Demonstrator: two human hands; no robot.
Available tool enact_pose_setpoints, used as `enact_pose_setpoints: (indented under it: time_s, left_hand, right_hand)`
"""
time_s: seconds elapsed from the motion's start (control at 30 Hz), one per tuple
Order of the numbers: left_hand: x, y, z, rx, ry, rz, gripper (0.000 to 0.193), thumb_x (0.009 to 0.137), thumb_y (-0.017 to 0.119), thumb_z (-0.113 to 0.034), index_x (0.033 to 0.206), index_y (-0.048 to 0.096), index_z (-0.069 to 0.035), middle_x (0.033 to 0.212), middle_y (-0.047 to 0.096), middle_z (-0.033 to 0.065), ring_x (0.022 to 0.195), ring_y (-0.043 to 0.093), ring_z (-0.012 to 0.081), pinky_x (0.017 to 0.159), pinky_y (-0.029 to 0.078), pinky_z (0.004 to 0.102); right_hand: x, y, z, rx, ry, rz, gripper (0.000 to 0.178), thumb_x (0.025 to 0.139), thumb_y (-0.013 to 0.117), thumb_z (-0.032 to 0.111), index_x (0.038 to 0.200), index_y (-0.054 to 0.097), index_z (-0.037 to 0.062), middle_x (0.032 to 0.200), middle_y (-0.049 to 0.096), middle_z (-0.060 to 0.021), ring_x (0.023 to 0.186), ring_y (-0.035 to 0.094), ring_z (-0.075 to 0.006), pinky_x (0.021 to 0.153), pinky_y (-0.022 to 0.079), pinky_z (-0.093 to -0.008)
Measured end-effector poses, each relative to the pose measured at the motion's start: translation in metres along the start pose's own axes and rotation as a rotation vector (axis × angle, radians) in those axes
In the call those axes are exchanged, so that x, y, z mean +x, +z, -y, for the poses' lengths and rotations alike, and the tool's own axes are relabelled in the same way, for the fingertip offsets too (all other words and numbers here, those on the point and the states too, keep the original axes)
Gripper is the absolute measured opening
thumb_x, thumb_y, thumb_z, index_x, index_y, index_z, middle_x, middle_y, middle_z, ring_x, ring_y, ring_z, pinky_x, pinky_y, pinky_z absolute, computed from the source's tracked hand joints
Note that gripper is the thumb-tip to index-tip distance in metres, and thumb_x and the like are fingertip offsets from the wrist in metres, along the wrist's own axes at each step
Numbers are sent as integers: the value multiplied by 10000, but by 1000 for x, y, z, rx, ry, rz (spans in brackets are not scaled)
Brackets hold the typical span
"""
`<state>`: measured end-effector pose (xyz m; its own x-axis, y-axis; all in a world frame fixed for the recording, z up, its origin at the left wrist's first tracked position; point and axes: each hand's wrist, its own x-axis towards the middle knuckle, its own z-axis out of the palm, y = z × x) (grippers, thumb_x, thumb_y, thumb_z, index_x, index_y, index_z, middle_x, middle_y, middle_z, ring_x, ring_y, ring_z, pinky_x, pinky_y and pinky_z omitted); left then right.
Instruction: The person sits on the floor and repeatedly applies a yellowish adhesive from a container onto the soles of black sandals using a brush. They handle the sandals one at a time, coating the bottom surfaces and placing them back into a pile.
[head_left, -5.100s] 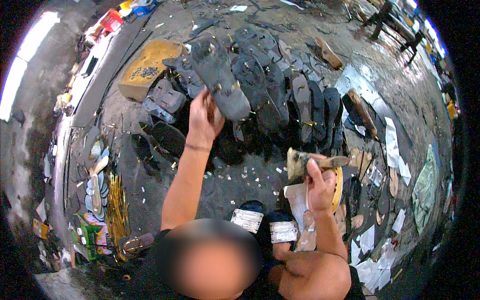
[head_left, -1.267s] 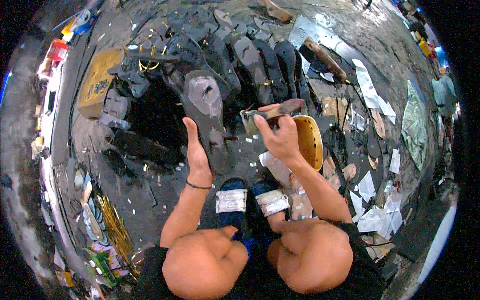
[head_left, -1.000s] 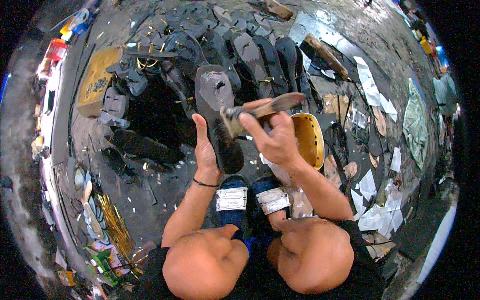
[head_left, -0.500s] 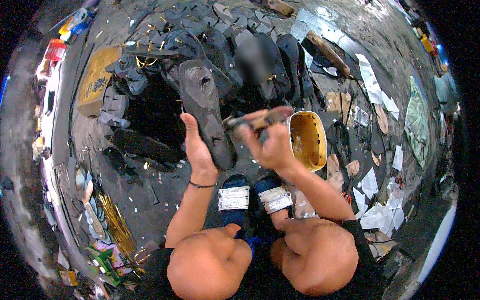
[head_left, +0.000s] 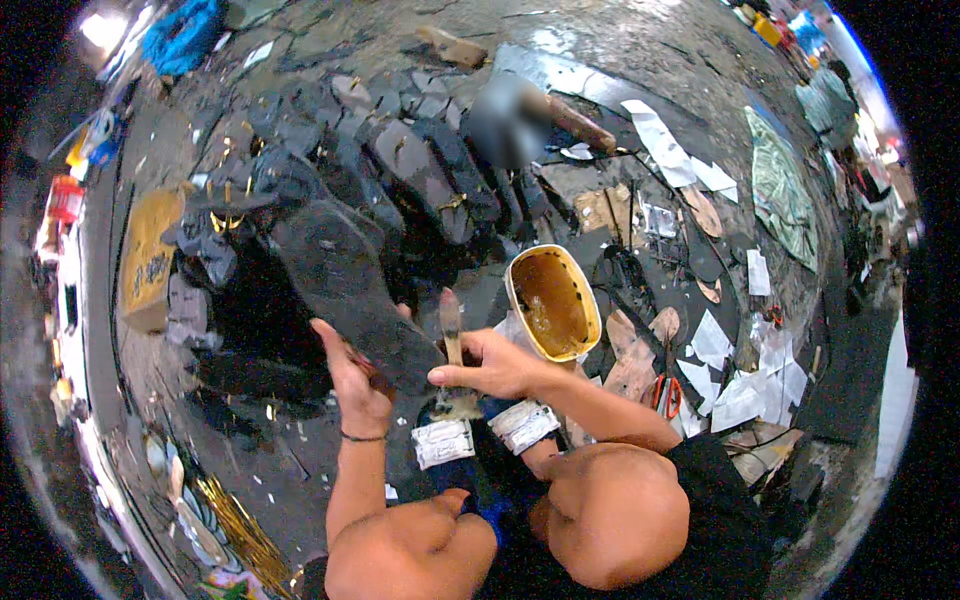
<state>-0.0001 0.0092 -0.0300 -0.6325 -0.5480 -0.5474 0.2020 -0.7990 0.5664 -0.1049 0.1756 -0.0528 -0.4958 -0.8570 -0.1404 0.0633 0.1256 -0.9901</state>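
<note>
Right hand (head_left: 485,362) gripping brush (head_left: 452,318), left hand (head_left: 358,385) holding dark sole (head_left: 340,265), yellow tub (head_left: 568,357) just ahead of right hand.

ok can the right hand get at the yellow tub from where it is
Probably yes: the right hand is close to the yellow tub, whose open mouth is uncovered, and nothing visible blocks the way between them. Its grip is taken up by the brush, though.
</note>
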Motion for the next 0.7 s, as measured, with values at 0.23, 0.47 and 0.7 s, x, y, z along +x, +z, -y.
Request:
enact_pose_setpoints:
  time_s: [0.23, 0.47, 0.7]
  left_hand:
    - [-119, -113, 3, 1868, 204, 259, 563, 812, 766, -134, 1318, 553, -10, 1273, 616, 159, 1133, 618, 271, 1039, 446, 416]
    - [-187, -138, 34, 1573, -191, 161, 539, 810, 764, -128, 1299, 564, -22, 1229, 628, 158, 1097, 627, 257, 1012, 460, 402]
    - [-207, -135, 17, 1559, -197, 95, 515, 808, 761, -122, 1280, 574, -33, 1185, 640, 158, 1061, 637, 244, 985, 474, 388]
  right_hand:
    - [32, -170, -37, -365, 75, -850, 338, 821, 747, 377, 797, 691, 44, 739, 697, -98, 658, 650, -220, 642, 517, -374]
    - [94, -303, -124, -1053, 556, -820, 363, 860, 677, 405, 983, 722, 67, 1002, 706, -212, 943, 686, -390, 833, 551, -476]
    - [66, -263, -117, -1050, 214, -967, 415, 893, 664, 413, 953, 666, 3, 924, 669, -229, 919, 654, -421, 805, 519, -494]
